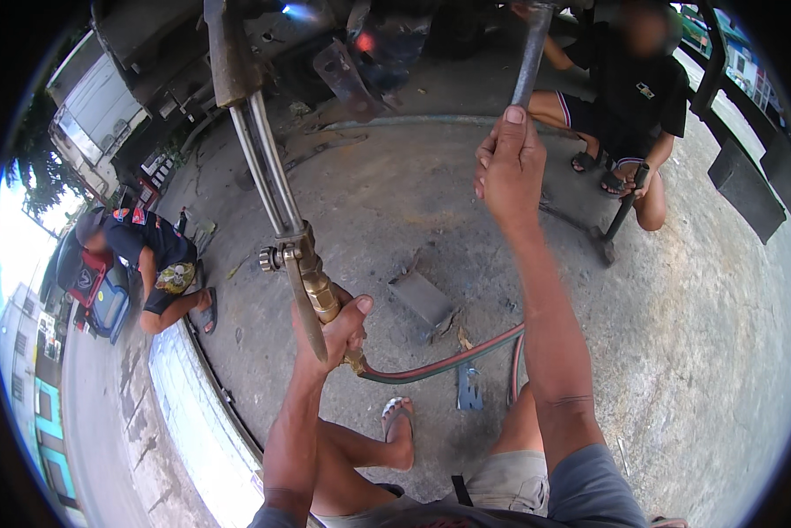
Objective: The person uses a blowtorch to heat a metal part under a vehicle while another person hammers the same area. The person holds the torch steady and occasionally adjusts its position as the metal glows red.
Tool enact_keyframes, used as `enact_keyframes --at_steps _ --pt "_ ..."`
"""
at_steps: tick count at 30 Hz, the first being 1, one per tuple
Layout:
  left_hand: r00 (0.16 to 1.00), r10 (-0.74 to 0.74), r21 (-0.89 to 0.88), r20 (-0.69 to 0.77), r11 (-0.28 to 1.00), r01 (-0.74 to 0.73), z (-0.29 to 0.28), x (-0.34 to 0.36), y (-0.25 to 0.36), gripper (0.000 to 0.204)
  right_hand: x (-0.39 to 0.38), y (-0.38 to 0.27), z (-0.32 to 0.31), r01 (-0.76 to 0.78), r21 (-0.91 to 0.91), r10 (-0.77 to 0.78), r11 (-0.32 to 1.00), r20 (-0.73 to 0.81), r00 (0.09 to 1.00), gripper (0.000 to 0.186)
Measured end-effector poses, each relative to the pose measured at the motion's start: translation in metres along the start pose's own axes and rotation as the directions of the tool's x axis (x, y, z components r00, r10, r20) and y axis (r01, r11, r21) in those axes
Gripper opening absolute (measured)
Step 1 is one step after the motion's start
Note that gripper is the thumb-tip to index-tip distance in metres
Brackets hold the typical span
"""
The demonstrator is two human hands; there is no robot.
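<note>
My left hand (336,333) is wrapped round the brass rear end of a gas cutting torch (279,198), below its valve knob. The torch's steel tubes slant up to the top edge, where a blue flame (299,12) shows near a red-glowing spot (365,41) on dark metal. The torch head is not clearly visible. Higher up on the right, my right hand (512,167) grips a grey metal bar (531,60), which points upward; its far end reaches a part at the top edge. A red and green twin hose (444,362) trails from the torch.
At right, a crouching person (637,97) holds a sledgehammer (622,211), its head by the concrete floor (677,352). Another person (162,264) squats at left near a long shiny panel (197,414). A metal block (422,297) and a bluish scrap (469,387) lie near my feet.
</note>
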State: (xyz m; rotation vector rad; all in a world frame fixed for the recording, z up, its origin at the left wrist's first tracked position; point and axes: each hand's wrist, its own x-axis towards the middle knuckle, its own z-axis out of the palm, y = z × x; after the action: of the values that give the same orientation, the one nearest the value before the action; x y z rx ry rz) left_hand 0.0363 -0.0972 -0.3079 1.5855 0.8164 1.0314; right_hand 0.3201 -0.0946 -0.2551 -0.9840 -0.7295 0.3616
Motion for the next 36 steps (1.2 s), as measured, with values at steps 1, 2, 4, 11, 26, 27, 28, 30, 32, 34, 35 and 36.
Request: enact_keyframes --at_steps 1,2,4,11,26,27,28,30,32,34,35,36 --pt "1.0 0.001 0.01 0.006 1.0 -0.001 -0.003 0.0 -0.002 0.027 -0.001 0.0 0.009 0.008 0.104 -0.004 0.995 -0.035 0.999 0.05" --pt "1.0 0.005 0.014 0.021 1.0 -0.005 -0.002 0.001 -0.002 0.027 0.004 0.015 0.023 0.082 0.028 -0.081 0.996 -0.039 0.996 0.051" --pt "0.999 0.022 -0.021 0.023 1.0 -0.022 0.006 0.005 0.003 0.027 0.013 0.047 0.042 0.144 -0.155 -0.145 0.977 0.008 0.989 0.051" --pt "0.999 0.005 -0.081 0.033 0.997 -0.003 0.008 0.0 0.003 0.027 0.015 0.005 0.013 -0.027 -0.428 0.12 0.903 0.193 0.974 0.054" --pt "0.996 -0.042 -0.007 0.075 0.999 0.043 0.039 0.003 0.013 0.028 -0.02 0.008 -0.04 -0.172 -0.311 0.231 0.935 0.164 0.959 0.051" --pt "0.996 -0.034 -0.009 0.077 0.999 0.035 0.04 0.003 0.009 0.029 -0.041 0.022 -0.069 -0.128 -0.324 0.188 0.937 0.16 0.969 0.052" --pt "0.997 -0.025 -0.008 0.075 1.0 0.025 0.04 0.003 0.004 0.03 -0.065 0.031 -0.097 -0.173 -0.373 0.23 0.911 0.113 0.967 0.056" --pt "0.996 -0.045 0.024 0.081 0.999 0.043 0.047 0.0 -0.004 0.032 -0.12 0.053 -0.163 -0.154 -0.439 0.204 0.885 0.068 0.977 0.052" --pt "0.993 -0.096 0.107 0.071 0.99 0.088 0.054 -0.002 -0.006 0.033 -0.175 0.053 -0.21 -0.232 -0.559 0.267 0.796 -0.02 0.964 0.051" --pt "0.993 -0.096 0.172 0.063 0.982 0.083 0.066 -0.002 -0.009 0.032 -0.219 0.069 -0.267 -0.338 -0.688 0.336 0.642 -0.144 0.931 0.053" --pt "0.994 -0.094 0.209 0.063 0.975 0.079 0.071 0.0 -0.011 0.032 -0.243 0.08 -0.297 -0.424 -0.686 0.377 0.591 -0.231 0.897 0.054" --pt "0.996 -0.048 0.225 0.073 0.974 0.031 0.076 0.005 -0.018 0.033 -0.262 0.088 -0.325 -0.505 -0.674 0.405 0.539 -0.318 0.857 0.055"
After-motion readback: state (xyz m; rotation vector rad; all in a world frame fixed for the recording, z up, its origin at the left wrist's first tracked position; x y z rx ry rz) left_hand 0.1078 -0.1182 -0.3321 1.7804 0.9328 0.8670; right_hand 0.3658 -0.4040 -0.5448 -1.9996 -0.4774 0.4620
